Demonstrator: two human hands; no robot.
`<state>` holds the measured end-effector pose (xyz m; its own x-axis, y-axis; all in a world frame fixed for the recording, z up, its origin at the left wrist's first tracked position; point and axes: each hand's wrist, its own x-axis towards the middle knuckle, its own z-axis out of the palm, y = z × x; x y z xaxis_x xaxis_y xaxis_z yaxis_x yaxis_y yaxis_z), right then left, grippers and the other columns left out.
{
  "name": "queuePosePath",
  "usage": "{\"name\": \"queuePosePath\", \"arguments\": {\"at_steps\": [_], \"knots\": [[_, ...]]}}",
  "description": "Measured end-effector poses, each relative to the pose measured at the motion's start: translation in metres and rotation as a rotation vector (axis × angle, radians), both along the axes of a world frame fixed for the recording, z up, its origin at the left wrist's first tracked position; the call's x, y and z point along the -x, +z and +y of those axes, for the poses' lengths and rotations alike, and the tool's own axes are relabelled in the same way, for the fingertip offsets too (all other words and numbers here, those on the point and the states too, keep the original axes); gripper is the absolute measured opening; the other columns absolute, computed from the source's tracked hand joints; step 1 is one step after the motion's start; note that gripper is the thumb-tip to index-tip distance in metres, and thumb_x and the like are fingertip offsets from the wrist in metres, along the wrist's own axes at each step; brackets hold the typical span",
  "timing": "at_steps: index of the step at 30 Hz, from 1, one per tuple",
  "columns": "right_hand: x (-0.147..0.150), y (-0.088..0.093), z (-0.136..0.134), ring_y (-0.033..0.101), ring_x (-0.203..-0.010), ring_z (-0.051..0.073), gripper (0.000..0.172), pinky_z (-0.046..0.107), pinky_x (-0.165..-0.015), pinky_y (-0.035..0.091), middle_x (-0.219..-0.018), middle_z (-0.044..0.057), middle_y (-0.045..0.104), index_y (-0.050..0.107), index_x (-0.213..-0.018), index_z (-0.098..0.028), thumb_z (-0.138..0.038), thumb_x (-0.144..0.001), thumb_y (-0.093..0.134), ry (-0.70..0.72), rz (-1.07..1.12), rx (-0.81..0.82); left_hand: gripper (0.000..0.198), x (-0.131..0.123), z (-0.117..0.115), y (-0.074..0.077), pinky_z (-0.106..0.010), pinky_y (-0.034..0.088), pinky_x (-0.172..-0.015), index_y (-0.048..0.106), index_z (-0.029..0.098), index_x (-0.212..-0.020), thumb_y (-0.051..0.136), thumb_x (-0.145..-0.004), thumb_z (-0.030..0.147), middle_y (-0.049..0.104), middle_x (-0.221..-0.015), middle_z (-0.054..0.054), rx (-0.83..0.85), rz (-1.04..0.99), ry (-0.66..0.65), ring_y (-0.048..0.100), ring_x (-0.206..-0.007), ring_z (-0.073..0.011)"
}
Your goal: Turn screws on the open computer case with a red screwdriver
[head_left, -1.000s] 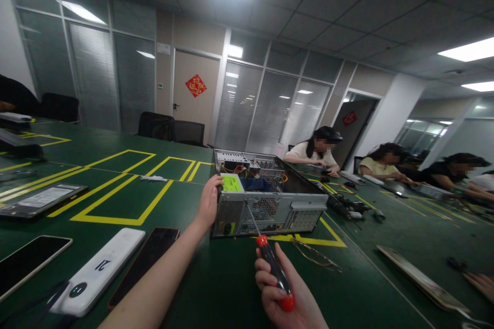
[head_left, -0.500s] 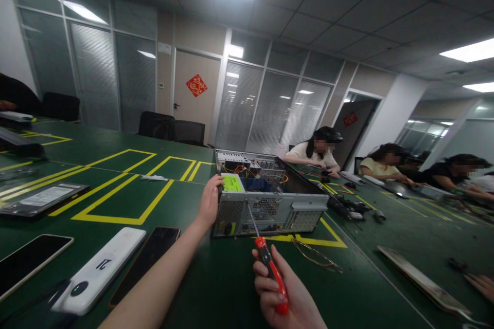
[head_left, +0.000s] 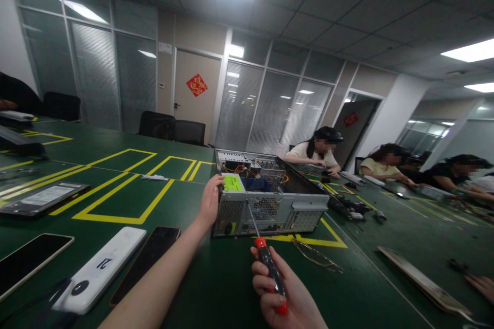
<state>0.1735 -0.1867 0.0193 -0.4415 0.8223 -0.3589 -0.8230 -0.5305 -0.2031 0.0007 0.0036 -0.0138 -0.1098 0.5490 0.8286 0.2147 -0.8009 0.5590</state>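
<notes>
An opened computer case (head_left: 287, 216) lies on the green table, its rear panel facing me and wires showing inside. At its near left corner sits a power supply (head_left: 232, 183) with a bright green label. My left hand (head_left: 210, 200) is wrapped over that corner, fingers pressed on the power supply's edge. My right hand (head_left: 276, 285) grips a red and black screwdriver (head_left: 271, 267), with the thumb along the handle. The screwdriver's shaft slants up to the rear panel, its tip touching near the power supply's lower right edge. Whether a screw sits under the tip is too small to tell.
Left of me lie a hard drive (head_left: 46, 198), a white device marked 21 (head_left: 102, 267), a dark phone (head_left: 148, 262) and another phone (head_left: 34, 262). Glasses (head_left: 316, 257) rest right of the screwdriver. A flat phone-like device (head_left: 420, 280) lies farther right. Several people work along the table.
The screwdriver handle has turned in my right hand, showing more black and less red, and the fingers have shifted slightly. My left hand and the case stay put.
</notes>
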Motion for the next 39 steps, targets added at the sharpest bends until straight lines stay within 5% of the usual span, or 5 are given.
{"name": "queuePosePath", "arguments": {"at_steps": [4,9,18,30,39], "knots": [[0.0,0.001,0.0,0.035,-0.04,0.0,0.032,0.007,-0.033,0.027,-0.058,-0.006,0.04,0.052,-0.075,-0.01,-0.038,-0.09,0.049,-0.019,0.046,0.08,0.038,0.0,0.0,0.0,-0.046,0.034,-0.108,0.055,0.02,-0.1,0.022,-0.096,0.039,0.058,-0.119,-0.01,-0.002,0.007,0.0,0.046,-0.124,-0.0214],[0.006,0.002,0.0,0.053,-0.055,0.007,0.029,0.015,-0.047,0.045,-0.069,0.001,0.056,0.056,-0.09,-0.011,-0.039,-0.09,0.049,-0.047,-0.164,0.087,0.038,0.0,0.001,0.0,-0.045,0.035,-0.107,0.055,0.02,-0.099,0.022,-0.096,0.038,0.058,-0.119,-0.01,-0.009,0.005,0.005,0.047,-0.124,-0.021],[0.003,0.0,0.001,0.039,-0.04,0.001,0.029,0.008,-0.035,0.026,-0.061,-0.004,0.049,0.057,-0.095,-0.009,-0.035,-0.092,0.047,-0.067,-0.023,0.056,0.038,-0.001,0.001,-0.001,-0.045,0.034,-0.108,0.055,0.019,-0.1,0.023,-0.096,0.039,0.058,-0.118,-0.01,-0.009,-0.009,-0.003,0.047,-0.123,-0.0203],[0.011,0.005,0.0,0.06,-0.055,0.01,0.026,0.02,-0.05,0.05,-0.068,0.006,0.066,0.059,-0.088,-0.007,-0.032,-0.09,0.051,-0.162,-0.268,0.173,0.038,0.0,0.002,-0.001,-0.046,0.034,-0.108,0.055,0.02,-0.1,0.022,-0.096,0.038,0.058,-0.119,-0.01,-0.006,0.009,0.001,0.047,-0.124,-0.0205],[0.01,0.006,0.0,0.047,-0.043,0.005,0.034,0.014,-0.041,0.036,-0.061,0.002,0.059,0.058,-0.091,-0.007,-0.037,-0.093,0.043,-0.142,-0.126,0.127,0.038,0.0,0.0,0.0,-0.045,0.035,-0.107,0.056,0.019,-0.1,0.022,-0.096,0.038,0.058,-0.119,-0.01,-0.008,0.01,0.005,0.047,-0.124,-0.021]]}}
